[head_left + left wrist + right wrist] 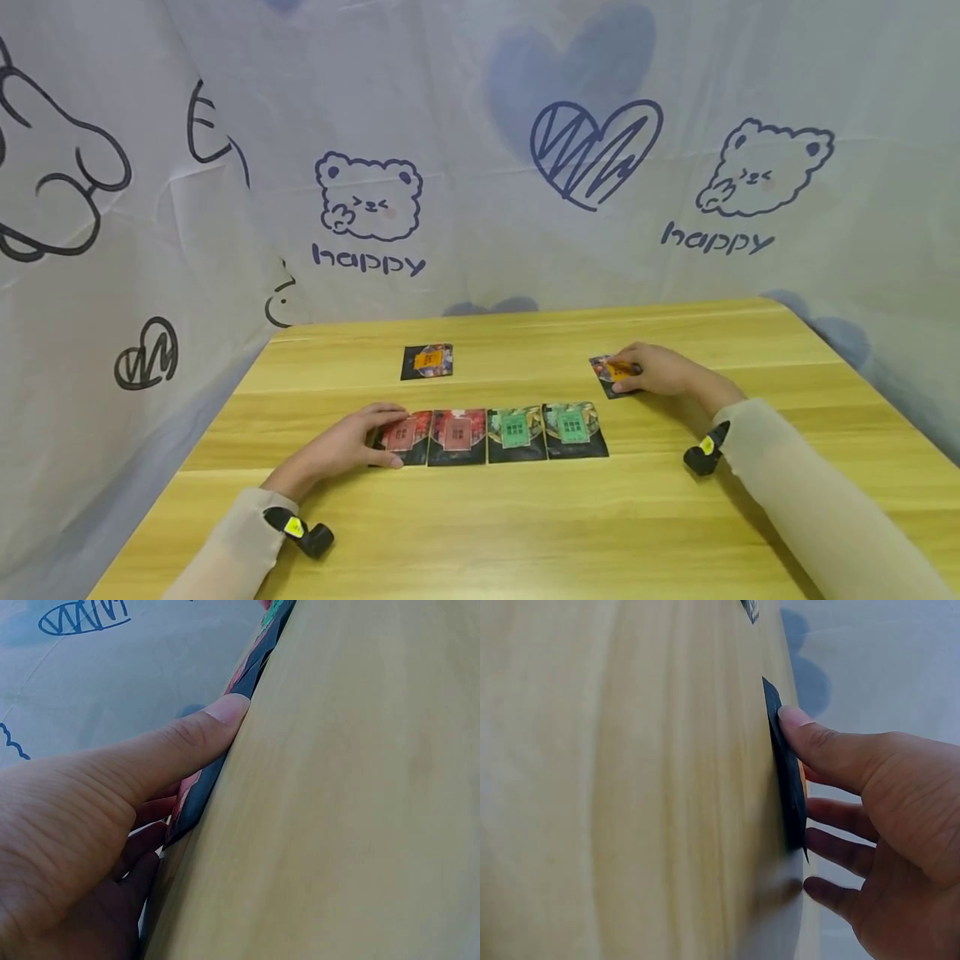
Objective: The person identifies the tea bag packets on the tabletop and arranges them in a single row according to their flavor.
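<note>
My left hand (352, 440) holds the leftmost red packet (403, 435) by its edges, the thumb along the near edge and the fingers at the far one. In the left wrist view this packet (199, 796) lies at the tabletop under the thumb (187, 742). Farther right and back, my right hand (656, 369) pinches a black packet with an orange label (606, 372). The right wrist view shows that packet's dark side (784, 761) tilted close over the table, with the thumb on it and the other fingers behind.
Beside the held red packet lie another red packet (457, 435) and two green-labelled ones, a left one (516, 433) and a right one (574, 429), in one row. A second orange-labelled packet (427, 361) lies behind them on the wooden table (510, 533). A printed cloth (480, 167) hangs behind.
</note>
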Available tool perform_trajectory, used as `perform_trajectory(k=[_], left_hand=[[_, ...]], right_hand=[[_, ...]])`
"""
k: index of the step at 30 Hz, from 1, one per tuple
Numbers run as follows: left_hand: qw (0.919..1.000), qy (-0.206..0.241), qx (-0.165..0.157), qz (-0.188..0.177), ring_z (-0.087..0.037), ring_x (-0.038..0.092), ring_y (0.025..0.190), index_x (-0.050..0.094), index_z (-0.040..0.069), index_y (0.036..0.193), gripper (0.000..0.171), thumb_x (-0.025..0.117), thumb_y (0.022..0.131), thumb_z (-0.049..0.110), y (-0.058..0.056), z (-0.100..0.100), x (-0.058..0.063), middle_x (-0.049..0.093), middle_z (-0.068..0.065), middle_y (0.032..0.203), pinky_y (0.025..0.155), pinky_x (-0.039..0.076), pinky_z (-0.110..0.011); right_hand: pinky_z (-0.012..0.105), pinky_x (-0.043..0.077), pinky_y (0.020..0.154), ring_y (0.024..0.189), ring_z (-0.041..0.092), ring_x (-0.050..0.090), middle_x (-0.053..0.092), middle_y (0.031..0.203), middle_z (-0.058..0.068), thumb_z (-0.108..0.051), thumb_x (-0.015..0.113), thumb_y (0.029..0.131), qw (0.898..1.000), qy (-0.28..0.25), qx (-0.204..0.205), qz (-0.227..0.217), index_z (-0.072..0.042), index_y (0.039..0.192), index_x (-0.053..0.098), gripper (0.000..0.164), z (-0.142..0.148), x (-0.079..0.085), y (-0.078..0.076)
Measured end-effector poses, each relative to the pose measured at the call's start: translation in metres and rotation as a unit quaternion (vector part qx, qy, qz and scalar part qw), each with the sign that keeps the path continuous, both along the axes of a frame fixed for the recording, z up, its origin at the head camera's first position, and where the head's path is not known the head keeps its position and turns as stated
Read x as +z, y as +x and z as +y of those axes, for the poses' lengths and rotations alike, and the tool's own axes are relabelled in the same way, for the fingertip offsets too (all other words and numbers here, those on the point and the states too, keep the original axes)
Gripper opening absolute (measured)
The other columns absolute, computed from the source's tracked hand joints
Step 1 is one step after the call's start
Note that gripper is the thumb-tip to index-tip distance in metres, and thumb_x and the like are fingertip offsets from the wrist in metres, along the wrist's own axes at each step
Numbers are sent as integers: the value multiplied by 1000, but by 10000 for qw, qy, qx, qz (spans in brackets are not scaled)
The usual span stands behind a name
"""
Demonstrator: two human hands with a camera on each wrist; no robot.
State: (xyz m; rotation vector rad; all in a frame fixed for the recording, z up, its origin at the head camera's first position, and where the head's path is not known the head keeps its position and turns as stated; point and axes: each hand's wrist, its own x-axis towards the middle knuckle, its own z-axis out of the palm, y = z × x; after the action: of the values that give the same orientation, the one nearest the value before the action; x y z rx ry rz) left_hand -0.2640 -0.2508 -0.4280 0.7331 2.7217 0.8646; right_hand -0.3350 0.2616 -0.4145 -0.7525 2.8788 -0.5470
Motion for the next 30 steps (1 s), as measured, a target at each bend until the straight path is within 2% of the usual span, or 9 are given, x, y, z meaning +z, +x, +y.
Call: perform_trajectory(k=[8, 15, 23, 30], left_hand=[[10000, -35, -29, 74, -38, 36, 137, 51, 14, 144, 79, 78, 78, 49, -1, 2, -4, 40, -14, 149, 109, 31, -56], [10000, -7, 78, -39, -37, 35, 137, 53, 15, 143, 79, 80, 77, 48, 1, 0, -6, 41, -12, 149, 110, 29, -57], [10000, -1, 29, 49, -39, 36, 136, 52, 13, 143, 79, 79, 78, 47, 1, 0, -1, 40, -15, 149, 109, 31, -58], [10000, -30, 51, 29, -40, 35, 136, 52, 13, 143, 78, 79, 78, 46, 0, 1, 2, 40, -15, 149, 109, 30, -58]], right_hand=[[59, 39, 99, 120, 46, 48, 50, 132, 27, -39, 68, 92, 9998, 103, -148, 1, 1, 139, 53, 64, 0, 0, 7], [56, 43, 97, 115, 42, 52, 53, 127, 25, -38, 68, 91, 9997, 223, -113, 48, 2, 137, 55, 62, -2, -1, 18], [56, 43, 98, 116, 42, 52, 53, 128, 25, -33, 69, 92, 9996, 265, -15, 65, 4, 135, 56, 58, -8, 9, 31], [57, 43, 97, 116, 43, 51, 54, 128, 25, -37, 70, 90, 9991, 405, 33, 92, 2, 135, 56, 61, -7, 12, 38]])
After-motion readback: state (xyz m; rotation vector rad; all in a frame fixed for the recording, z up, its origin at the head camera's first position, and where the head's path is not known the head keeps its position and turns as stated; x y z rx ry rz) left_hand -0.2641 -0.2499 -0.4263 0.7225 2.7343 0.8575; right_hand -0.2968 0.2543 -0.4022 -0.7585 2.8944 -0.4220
